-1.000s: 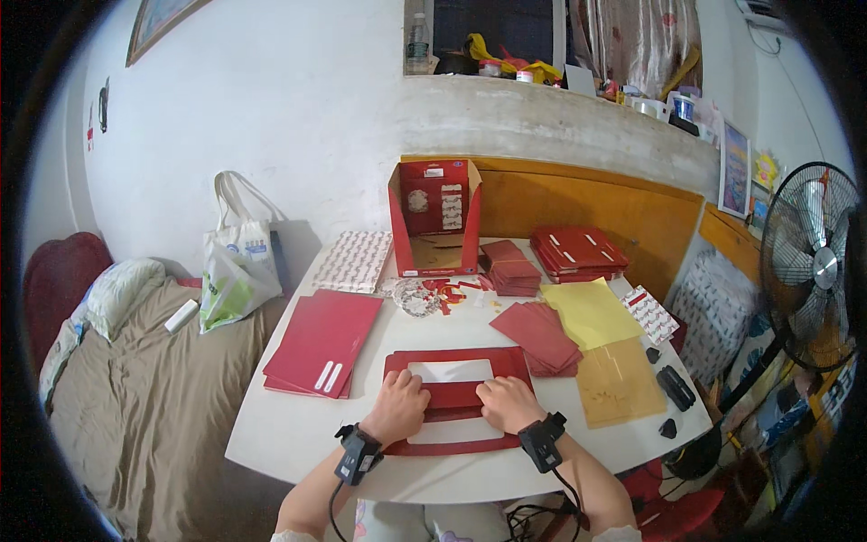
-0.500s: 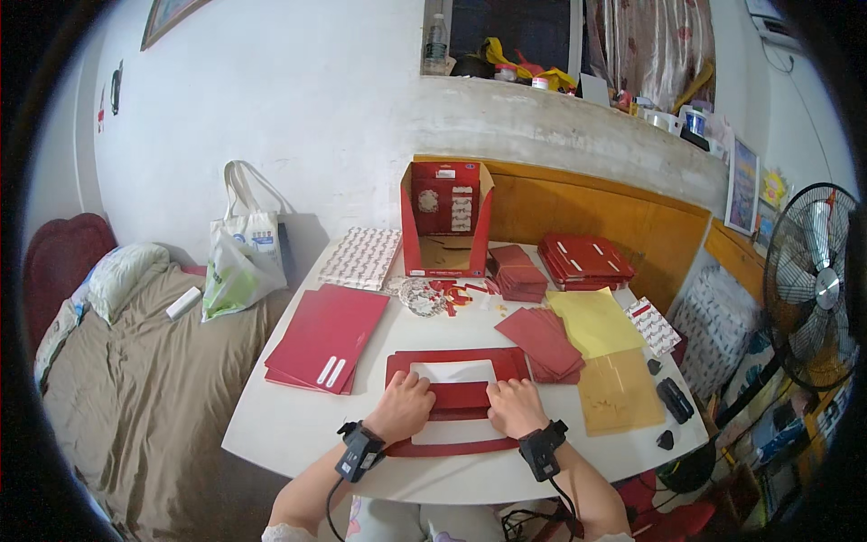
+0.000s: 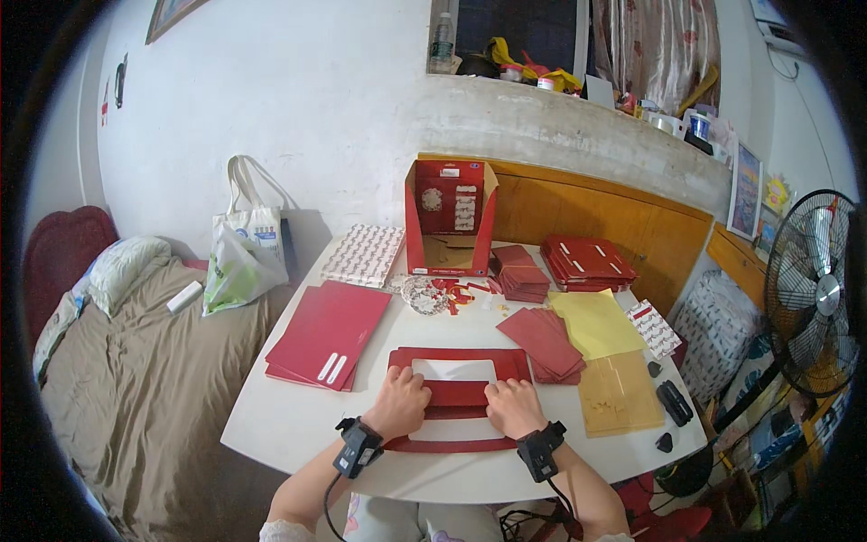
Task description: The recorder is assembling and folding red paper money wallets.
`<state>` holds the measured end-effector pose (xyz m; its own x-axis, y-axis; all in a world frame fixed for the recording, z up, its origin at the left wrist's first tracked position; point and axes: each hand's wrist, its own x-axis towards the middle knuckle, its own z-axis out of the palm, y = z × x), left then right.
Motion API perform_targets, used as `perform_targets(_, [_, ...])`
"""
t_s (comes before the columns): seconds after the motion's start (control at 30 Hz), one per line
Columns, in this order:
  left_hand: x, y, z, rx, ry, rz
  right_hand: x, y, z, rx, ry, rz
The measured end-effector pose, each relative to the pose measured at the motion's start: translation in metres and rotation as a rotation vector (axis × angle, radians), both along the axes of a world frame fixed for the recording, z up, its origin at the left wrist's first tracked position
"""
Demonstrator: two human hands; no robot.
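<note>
On the white table in front of me lies a red cardboard sheet (image 3: 459, 392) with white panels above and below a red crossband. My left hand (image 3: 399, 400) is closed at the left end of the crossband, its fingers curled onto the card. Mirroring it, my right hand (image 3: 517, 408) grips the right end, knuckles up. The fingertips of both hands are partly hidden. Left of the sheet sits a stack of large red cards (image 3: 327, 334) with two white slots. Smaller dark red card pieces (image 3: 544, 343) lie fanned just beyond my right hand.
A red open-front display box (image 3: 449, 221) stands at the back. Beside it are stacked red folded pieces (image 3: 589, 262) and patterned sheets (image 3: 364, 255). Scraps and a lacy ring (image 3: 424, 294) lie before the box. Yellow sheets (image 3: 591, 323) and a black stapler-like object (image 3: 674, 402) are at right.
My left hand has shifted very slightly left along the card. The right hand stays nearly in place, and the view has tilted a little.
</note>
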<state>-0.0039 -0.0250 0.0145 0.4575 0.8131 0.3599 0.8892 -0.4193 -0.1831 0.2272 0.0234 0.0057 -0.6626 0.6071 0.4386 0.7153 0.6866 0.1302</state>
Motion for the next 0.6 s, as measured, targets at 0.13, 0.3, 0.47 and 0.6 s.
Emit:
perform_targets(0.13, [-0.0013, 0.0007, -0.001, 0.005, 0.011, 0.017, -0.0003, -0.0008, -0.0002, -0.004, 0.006, -0.001])
perform_targets(0.3, [-0.0015, 0.0005, 0.0003, -0.014, 0.027, 0.02, -0.0012, -0.0036, 0.0033, 0.018, 0.02, 0.032])
perform_targets(0.47, [-0.0035, 0.0007, -0.0007, 0.021, 0.046, 0.0, -0.002, -0.0053, 0.005, -0.009, 0.001, 0.055])
perform_targets(0.6, [-0.0033, 0.0019, -0.0016, 0.027, 0.041, -0.01, -0.001, -0.0013, -0.0021, 0.056, 0.037, 0.074])
